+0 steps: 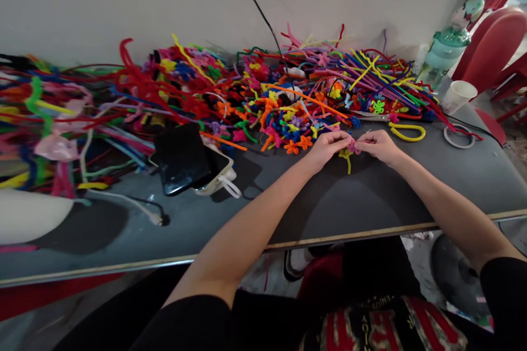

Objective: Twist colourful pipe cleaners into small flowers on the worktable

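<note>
Between my two hands is a small pink pipe-cleaner flower [353, 146], partly covered by the fingers. My left hand [329, 148] pinches it from the left side. From the right, my right hand [379, 145] pinches it with thumb and forefinger. A yellow-green pipe cleaner [348, 162] hangs below the flower, close to the left fingertips; whether it is joined to the flower I cannot tell. Just beyond my hands lies a heap of small pipe-cleaner flowers [288, 120], with scissors with yellow handles [407, 131] to the right.
Colourful pipe cleaners [173, 77] lie heaped along the wall. Left on the dark table [349, 208] are a black phone [181, 159] and a white cable [132, 200]. A paper cup [459, 96], a green bottle [447, 49] and a tape ring [459, 137] stand or lie at right.
</note>
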Available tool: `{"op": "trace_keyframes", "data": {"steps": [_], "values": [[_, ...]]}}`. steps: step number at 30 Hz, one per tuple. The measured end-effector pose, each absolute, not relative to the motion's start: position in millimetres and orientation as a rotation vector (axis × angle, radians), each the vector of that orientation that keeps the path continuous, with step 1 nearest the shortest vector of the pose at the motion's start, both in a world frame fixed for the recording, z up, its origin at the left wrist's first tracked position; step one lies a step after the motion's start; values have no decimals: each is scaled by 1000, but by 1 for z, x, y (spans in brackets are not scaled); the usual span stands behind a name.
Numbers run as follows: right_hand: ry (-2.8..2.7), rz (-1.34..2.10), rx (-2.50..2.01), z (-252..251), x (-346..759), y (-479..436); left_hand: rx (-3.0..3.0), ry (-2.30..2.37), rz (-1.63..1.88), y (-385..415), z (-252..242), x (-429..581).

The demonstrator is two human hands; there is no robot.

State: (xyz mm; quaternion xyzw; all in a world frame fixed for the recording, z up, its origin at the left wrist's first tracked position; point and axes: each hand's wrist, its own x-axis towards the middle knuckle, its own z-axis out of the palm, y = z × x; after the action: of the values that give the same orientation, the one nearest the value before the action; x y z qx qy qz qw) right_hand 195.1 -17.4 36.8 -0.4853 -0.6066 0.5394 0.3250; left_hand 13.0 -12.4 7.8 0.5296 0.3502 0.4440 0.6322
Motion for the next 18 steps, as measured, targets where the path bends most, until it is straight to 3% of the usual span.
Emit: {"op": "trace_keyframes", "data": {"steps": [18], "values": [[-1605, 1484, -1205, 35, 196, -15, 1321, 862, 944, -9, 2, 11]]}}
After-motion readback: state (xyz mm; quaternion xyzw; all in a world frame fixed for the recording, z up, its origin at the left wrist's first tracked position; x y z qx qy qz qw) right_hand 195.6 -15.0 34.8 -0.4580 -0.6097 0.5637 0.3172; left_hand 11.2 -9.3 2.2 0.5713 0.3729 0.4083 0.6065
